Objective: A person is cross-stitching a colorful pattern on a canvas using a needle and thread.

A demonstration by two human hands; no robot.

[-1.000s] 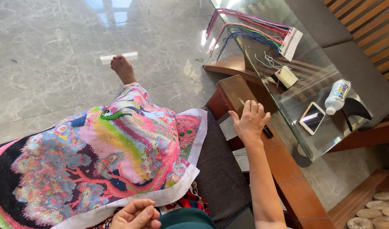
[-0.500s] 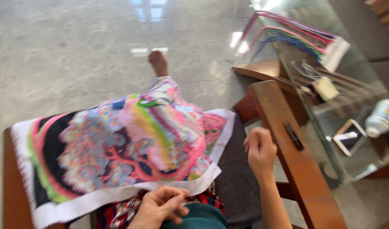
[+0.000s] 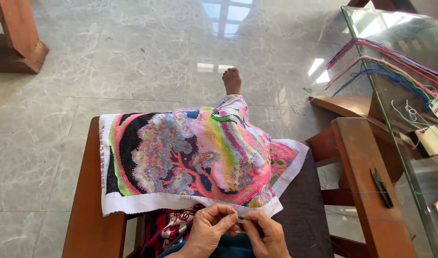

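A large, colourful cross-stitch cloth [image 3: 190,157] with a tree pattern lies draped over my lap and outstretched leg. Both hands meet at its white near edge. My left hand [image 3: 210,228] pinches the hem with thumb and fingers. My right hand [image 3: 267,234] touches the left one, its fingertips closed on something thin, probably a needle, too small to be sure of. A fine thread [image 3: 343,212] runs from the hands off to the right. My bare foot [image 3: 232,80] rests on the tiled floor beyond the cloth.
A wooden chair arm [image 3: 369,191] with a dark small object [image 3: 380,187] on it stands to my right. Beyond it is a glass table [image 3: 410,57] holding bundles of coloured thread [image 3: 386,67]. Another wooden armrest [image 3: 87,200] is on my left, a wooden furniture leg [image 3: 16,38] far left.
My right hand has left the chair arm and come in to meet my left hand at the cloth's near edge. The view has swung left and downward.
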